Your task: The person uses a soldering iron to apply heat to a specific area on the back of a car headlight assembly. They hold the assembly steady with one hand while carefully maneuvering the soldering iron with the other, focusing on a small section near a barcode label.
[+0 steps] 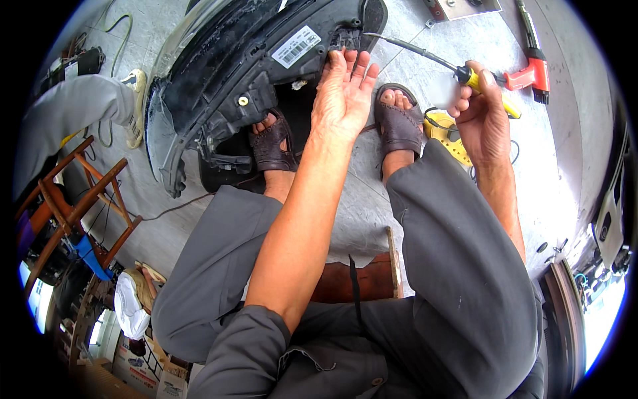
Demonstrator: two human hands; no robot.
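My left hand (342, 90) is palm up at the inner edge of a black car headlight housing (209, 110), fingers stretched and slightly apart, thumb touching the housing by a dark connector area (345, 38). The housing has a clear lens edge at left and a white label; it rests near my sandalled feet. My right hand (482, 116) grips a yellow-handled soldering iron (505, 100), held to the right of the housing with its long bent metal tip reaching left toward the housing's top edge. Whether that tip touches it, I cannot tell.
A red and black pistol-shaped tool (525, 76), a metal box (462, 8) and a yellow disc-shaped object (452, 143) with a cable lie at right. Another person's leg (80, 113) is at left, above a wooden stool (80, 196). Someone in white (133, 302) sits at lower left.
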